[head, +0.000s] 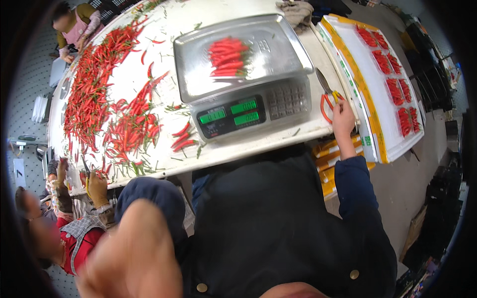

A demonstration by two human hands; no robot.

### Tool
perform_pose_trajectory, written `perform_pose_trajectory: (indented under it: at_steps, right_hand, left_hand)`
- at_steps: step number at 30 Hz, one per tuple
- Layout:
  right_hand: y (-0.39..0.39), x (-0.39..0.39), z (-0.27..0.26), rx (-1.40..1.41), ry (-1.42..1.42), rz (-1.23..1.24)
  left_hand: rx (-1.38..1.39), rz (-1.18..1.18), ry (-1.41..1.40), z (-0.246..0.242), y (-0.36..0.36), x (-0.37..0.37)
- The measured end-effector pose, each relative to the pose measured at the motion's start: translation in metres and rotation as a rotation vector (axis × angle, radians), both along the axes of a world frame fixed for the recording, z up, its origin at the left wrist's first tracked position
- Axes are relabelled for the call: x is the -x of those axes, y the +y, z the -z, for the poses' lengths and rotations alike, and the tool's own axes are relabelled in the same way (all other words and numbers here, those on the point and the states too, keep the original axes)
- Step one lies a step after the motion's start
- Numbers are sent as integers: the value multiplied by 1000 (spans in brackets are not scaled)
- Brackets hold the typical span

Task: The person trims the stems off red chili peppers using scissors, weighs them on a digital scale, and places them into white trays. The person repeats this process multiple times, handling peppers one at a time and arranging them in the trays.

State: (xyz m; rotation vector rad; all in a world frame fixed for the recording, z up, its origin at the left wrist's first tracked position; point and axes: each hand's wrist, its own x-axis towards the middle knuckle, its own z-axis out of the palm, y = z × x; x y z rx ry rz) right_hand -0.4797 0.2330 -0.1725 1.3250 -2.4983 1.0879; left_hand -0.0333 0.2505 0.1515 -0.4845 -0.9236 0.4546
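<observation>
My right hand (343,117) is at the right edge of the table, with its fingers on the red-and-yellow handles of scissors (323,82). The blades lie towards the scale. My left hand (138,242) is raised close to the camera, large and blurred, so its fingers cannot be made out. Before me stands an electronic scale (248,108) with a metal tray (275,63) and lit green displays. A neat bundle of red chili peppers (228,57) lies on the tray. A few loose chilies (182,138) lie left of the scale.
A large heap of chilies (93,89) and cut stems cover the table's left part. At right, a white foam box (354,93) with yellow tape bears small chili packs (395,91). Co-workers are at left, one holding scissors (87,175). Grey cloth (296,15) lies behind the scale.
</observation>
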Motion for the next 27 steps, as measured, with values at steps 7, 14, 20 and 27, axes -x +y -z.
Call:
perform_pose_trajectory:
  at_steps: [7,14,20,27]
  right_hand:
    - [1,1,1,25,10,-10]
    - [1,-1,0,-4,-58,4]
    - [1,0,2,-8,-67,10]
    - [0,1,5,30,-25,-11]
  left_hand:
    - [-1376,-349,-1079,117,-228,52]
    - [-1173,-774,-1438,148,-292,88]
    - [-1067,-888,-1557,148,-312,96]
    - [-1022,-897,-1613,150,-313,90]
